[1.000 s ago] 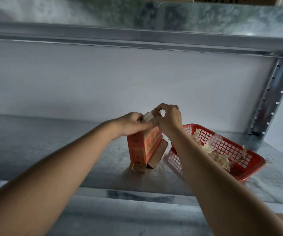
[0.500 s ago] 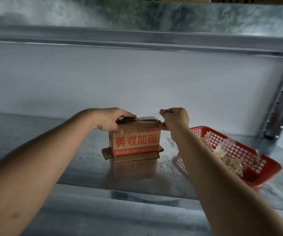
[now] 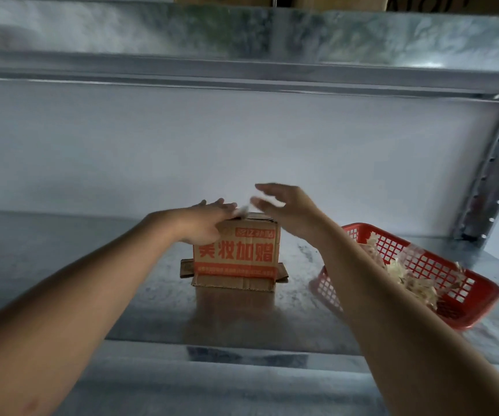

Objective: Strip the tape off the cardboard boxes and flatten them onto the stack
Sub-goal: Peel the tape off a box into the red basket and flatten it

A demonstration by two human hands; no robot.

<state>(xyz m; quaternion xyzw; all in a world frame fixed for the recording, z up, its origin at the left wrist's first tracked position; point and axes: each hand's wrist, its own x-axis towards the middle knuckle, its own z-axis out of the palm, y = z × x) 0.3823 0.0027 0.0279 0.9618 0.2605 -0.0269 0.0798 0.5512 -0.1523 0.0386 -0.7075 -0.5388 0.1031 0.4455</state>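
Observation:
A small brown cardboard box with orange print stands upright on the metal shelf, its bottom flaps splayed out. My left hand lies flat on the box's top left corner, fingers stretched out. A blurred pale scrap, perhaps tape, shows at the fingertips on the box top. My right hand hovers open just above the box's top right edge, fingers spread and blurred, with nothing clearly in it.
A red plastic basket with crumpled tape strips sits to the right of the box on the galvanised shelf. A perforated steel upright stands at the back right. Another shelf runs overhead.
The box was turned from end-on to face me. My right hand, which pinched a tape strip at the box's top right, has opened and lifted. My left hand has flattened onto the top.

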